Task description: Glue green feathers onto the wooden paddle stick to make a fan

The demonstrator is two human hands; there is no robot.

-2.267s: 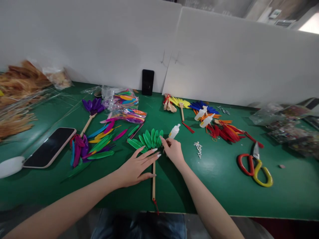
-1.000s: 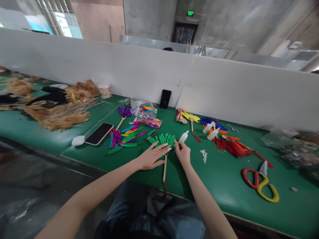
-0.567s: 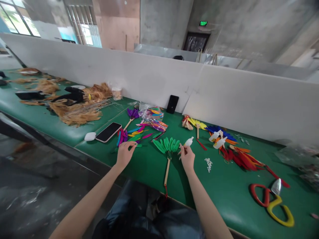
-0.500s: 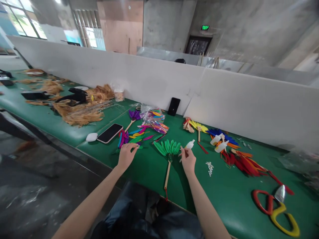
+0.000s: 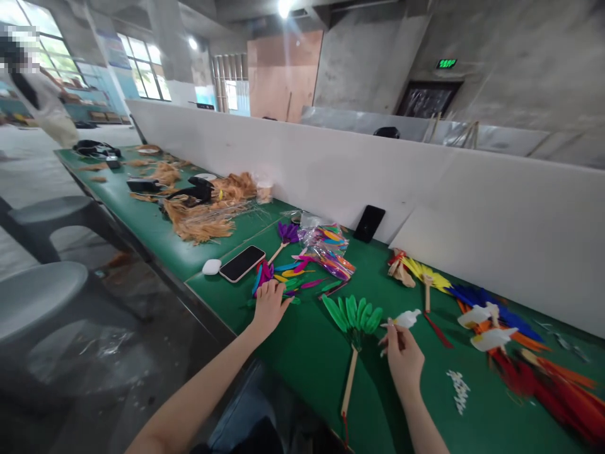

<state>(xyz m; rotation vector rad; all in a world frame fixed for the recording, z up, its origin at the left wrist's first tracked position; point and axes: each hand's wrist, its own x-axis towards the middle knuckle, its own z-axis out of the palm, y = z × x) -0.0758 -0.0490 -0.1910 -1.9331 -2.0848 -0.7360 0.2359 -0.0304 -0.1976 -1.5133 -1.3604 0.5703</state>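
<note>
My left hand (image 5: 268, 310) reaches over a loose pile of coloured feathers (image 5: 295, 272), fingers outstretched and thumb apart, with a green feather near the thumb. My right hand (image 5: 405, 358) is closed in a pinch just right of a green feather fan (image 5: 353, 318); whatever its fingertips hold is too small to make out. A white glue bottle (image 5: 407, 318) shows right behind those fingers; whether they touch it I cannot tell. The fan lies on the green table between my hands, its wooden handle (image 5: 350, 384) towards me and a red cord at the end.
Further left lie a phone (image 5: 242, 263), a white case (image 5: 211, 267) and brown fibre (image 5: 201, 221). Bagged feathers (image 5: 331, 258) and a purple fan (image 5: 288, 232) are behind. To the right are white beads (image 5: 458, 391), a yellow fan (image 5: 430, 274), more glue bottles (image 5: 491, 339) and red feathers (image 5: 534, 384).
The view has swung left, so the table's things sit further right. My left hand has gone from a pinch to outstretched fingers over the feathers. My right hand stays pinched beside the fan.
</note>
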